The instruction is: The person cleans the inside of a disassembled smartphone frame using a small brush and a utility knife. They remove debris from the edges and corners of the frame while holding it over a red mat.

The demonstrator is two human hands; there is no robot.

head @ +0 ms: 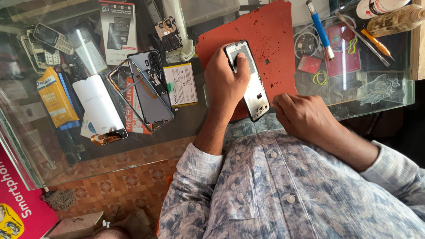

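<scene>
My left hand [226, 81] presses down on an opened phone frame [254, 90] that lies on a red work mat [271, 37] on a glass counter [193, 120]; its thumb rests inside the upper part of the frame. My right hand [298, 115] is a closed fist at the frame's lower end, near the counter's front edge. Whether it pinches a small tool is hidden.
Left of the mat lie a phone back housing [150, 89], a white screen panel [98, 106], a flat battery [181, 84], a small circuit board [168, 32] and old keypad phones [45, 43]. Right: a blue-handled screwdriver [320, 29], tweezers [362, 39], glue bottles [387, 0].
</scene>
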